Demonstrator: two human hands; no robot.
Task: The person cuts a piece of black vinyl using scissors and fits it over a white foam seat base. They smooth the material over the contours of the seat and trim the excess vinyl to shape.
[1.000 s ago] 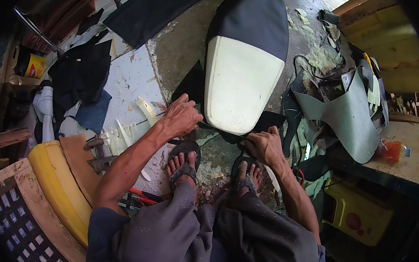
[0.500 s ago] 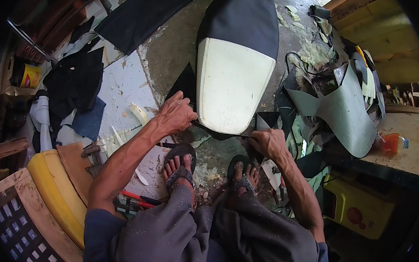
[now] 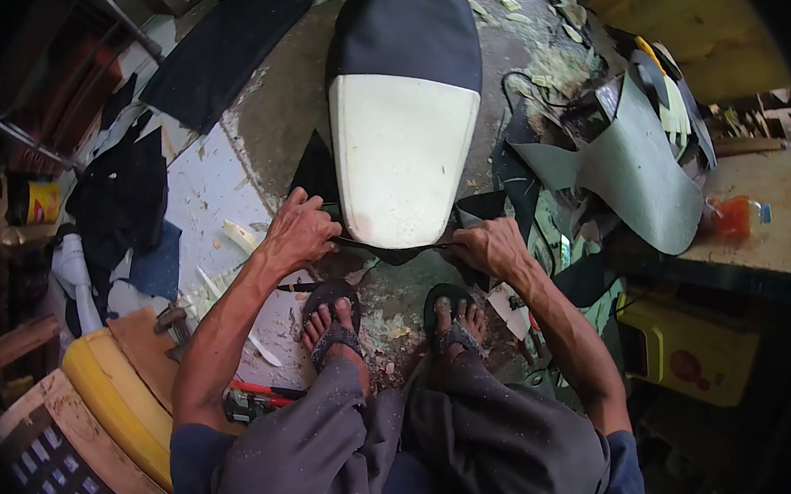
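Seat (image 3: 403, 108) lies on the floor (image 3: 282, 89), its far part already under a black cover (image 3: 408, 25) and its white near end (image 3: 400, 168) left bare, left hand (image 3: 302, 232) and right hand (image 3: 490, 247) each pinching black material (image 3: 314, 168) beside that end.

Dim, soft light is strongest toward the centre, where the smooth, tapered off-white panel (image 3: 400, 159) looks brightest. The boxy yellow plastic container (image 3: 689, 358) at lower right sinks into shadow. Fisheye distortion bends the outer edges, black vignetting swallows the corners, and fine detail there turns soft.
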